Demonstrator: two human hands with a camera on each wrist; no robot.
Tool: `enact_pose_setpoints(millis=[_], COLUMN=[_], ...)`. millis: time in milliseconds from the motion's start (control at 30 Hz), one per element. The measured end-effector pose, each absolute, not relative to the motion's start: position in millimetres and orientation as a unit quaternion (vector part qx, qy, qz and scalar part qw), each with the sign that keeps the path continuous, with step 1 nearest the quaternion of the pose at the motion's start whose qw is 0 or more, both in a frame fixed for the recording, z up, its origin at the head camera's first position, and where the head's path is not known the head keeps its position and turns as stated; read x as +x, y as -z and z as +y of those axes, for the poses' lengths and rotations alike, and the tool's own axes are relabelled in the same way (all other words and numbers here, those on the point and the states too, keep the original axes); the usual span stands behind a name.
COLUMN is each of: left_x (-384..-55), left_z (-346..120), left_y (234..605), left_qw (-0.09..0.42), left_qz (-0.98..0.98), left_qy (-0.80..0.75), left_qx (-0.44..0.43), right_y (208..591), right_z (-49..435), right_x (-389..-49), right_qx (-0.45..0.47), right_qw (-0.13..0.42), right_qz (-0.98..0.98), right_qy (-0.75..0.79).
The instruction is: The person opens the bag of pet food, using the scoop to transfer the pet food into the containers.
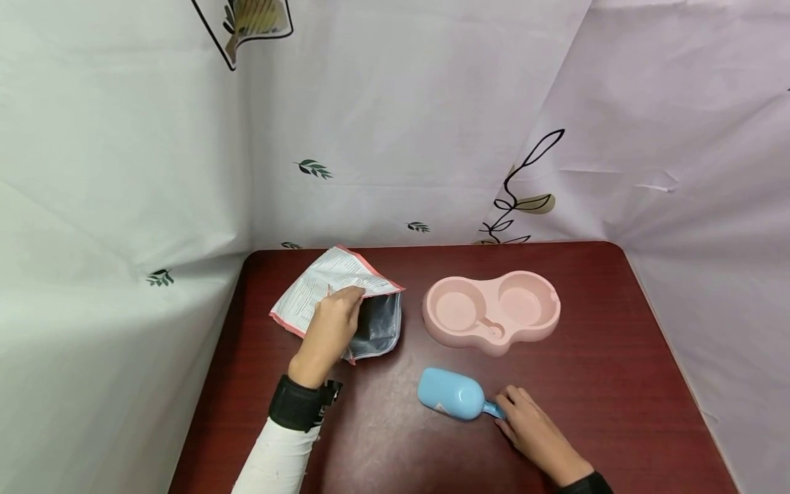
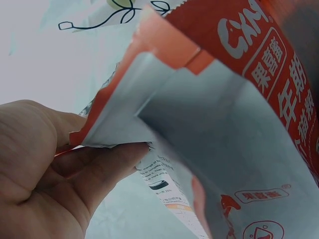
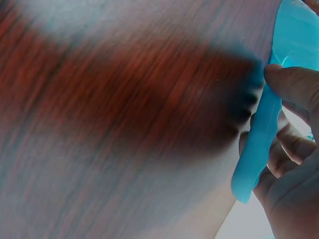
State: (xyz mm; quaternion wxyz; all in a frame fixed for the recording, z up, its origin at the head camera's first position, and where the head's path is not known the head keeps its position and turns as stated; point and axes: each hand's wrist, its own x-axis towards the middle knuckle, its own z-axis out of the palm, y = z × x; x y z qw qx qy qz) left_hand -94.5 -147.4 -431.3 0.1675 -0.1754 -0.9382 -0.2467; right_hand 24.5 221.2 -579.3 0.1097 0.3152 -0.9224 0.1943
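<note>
My left hand [image 1: 331, 328] pinches the top edge of a red and white printed bag [image 1: 305, 291]. The bag's mouth gapes toward the right, and its silvery grey lining [image 1: 378, 324] shows. In the left wrist view, thumb and fingers nip the rim of the bag [image 2: 114, 107] near one corner. With my right hand [image 1: 531, 425] I hold a light blue scoop [image 1: 453, 393] by its handle, its head pointing left. From the right wrist, the thumb lies along the blue handle [image 3: 259, 144] while the other fingers curl beneath it.
A pink double pet bowl [image 1: 492, 336] with two round hollows stands right of the bag, beyond the scoop. Everything is over a dark red wooden table [image 1: 592, 363]. White cloth [image 1: 395, 123] with leaf prints hangs behind and along the sides.
</note>
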Motion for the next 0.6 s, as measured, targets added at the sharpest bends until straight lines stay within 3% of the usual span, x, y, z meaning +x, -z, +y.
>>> enact_pose_setpoints(millis=[333, 600], left_x=[-95.5, -96.1], left_z=[-147.7, -149.0], left_y=[431.4, 431.9], left_qw=[0.169, 0.170], left_qz=[-0.937, -0.938], left_qy=[0.248, 0.248], left_qx=[-0.178, -0.175], right_y=[565.5, 554.5], right_z=[221.6, 224.0], right_x=[21.5, 11.4], right_qx=[0.320, 0.362], right_qw=[0.036, 0.016], right_qz=[-0.897, -0.865], right_qy=[-0.301, -0.347])
